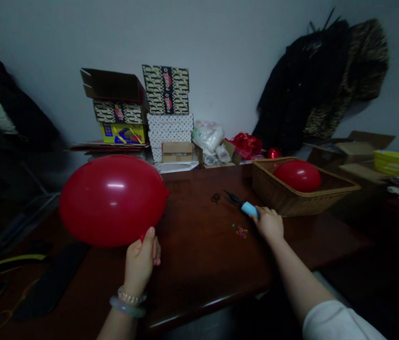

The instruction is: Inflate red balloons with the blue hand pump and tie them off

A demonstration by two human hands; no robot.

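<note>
A large inflated red balloon (112,200) is at the left above the dark wooden table. My left hand (142,255) is closed at its lower right side, thumb and fingers pinching a small red part of it. To the right, my right hand (269,223) is wrapped round the blue end of a hand pump (249,209), whose black nozzle points up and left. Small colourful pieces (241,232) lie on the table between the hands, and a thin black loop (215,198) lies left of the nozzle. Behind my right hand, a wicker basket (273,192) holds another red balloon (297,175).
Stacked boxes (170,127), a plastic bag (208,135) and red ribbon (247,144) line the wall behind the table (199,264). A dark flat object (52,281) and a yellow-edged tool (17,259) lie at left. Coats (301,80) hang at right above open cartons (357,151).
</note>
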